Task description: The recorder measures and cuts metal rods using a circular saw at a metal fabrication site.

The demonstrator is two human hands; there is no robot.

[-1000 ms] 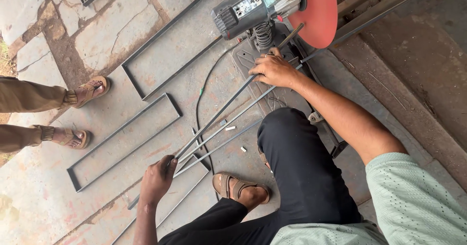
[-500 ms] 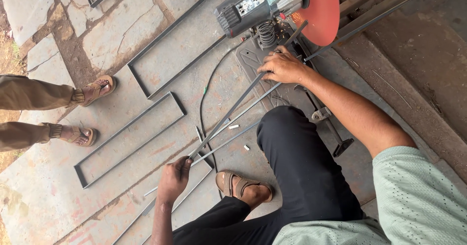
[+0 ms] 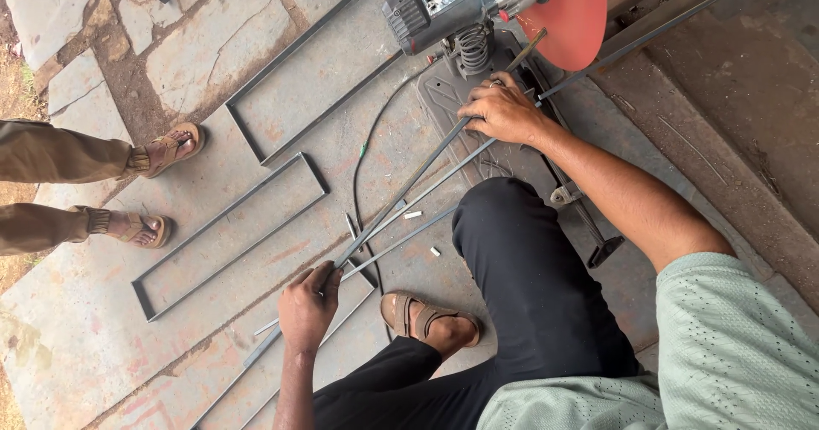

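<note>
The person squats on the stone floor with a long grey metal bar stretched between both hands; the left hand is curled shut around the bar's near end, thumb over the top, while the right hand presses flat and closed over the far end, pinning it and a second thin bar beside it onto the base of the chop saw; the saw's red blade guard sits just beyond the right hand's knuckles. The metal bar runs diagonally, low over the floor, from the saw base down to the left hand. It looks stiff, narrow and fairly light for its length, likely to flex or whip a little at the free end, with hard edges that could be sharp at a cut; a hold near each end, as here, seems the steady one. Left of the left hand lie open rectangular steel frames, flat on the floor; they hold nothing. Short offcuts lie between the hands. Farther left, another person's sandalled feet stand well apart.
</note>
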